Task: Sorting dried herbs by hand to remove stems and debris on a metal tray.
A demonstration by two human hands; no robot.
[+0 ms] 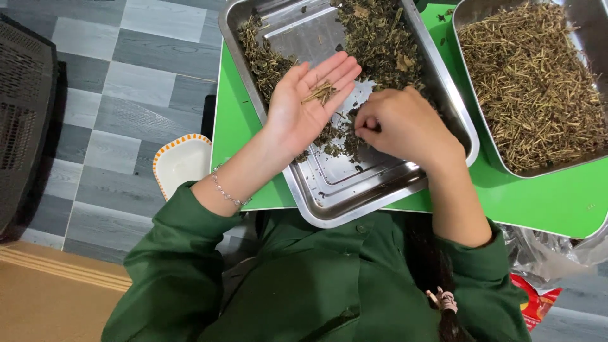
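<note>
My left hand [308, 98] lies palm up over a steel tray [354, 196], fingers apart, with a few dried stems [320, 92] resting on the palm. My right hand [405, 123] is curled palm down beside it, fingertips pinching into the dried leaves [380, 38] scattered in the tray. A thin bracelet [227, 190] circles my left wrist. Both sleeves are dark green.
A second steel tray [592, 38] at the right holds a heap of dried stems [532, 82]. Both trays sit on a green table [557, 196]. A white dish with an orange rim [180, 161] stands on the grey tiled floor at the left. A plastic bag [551, 256] lies at lower right.
</note>
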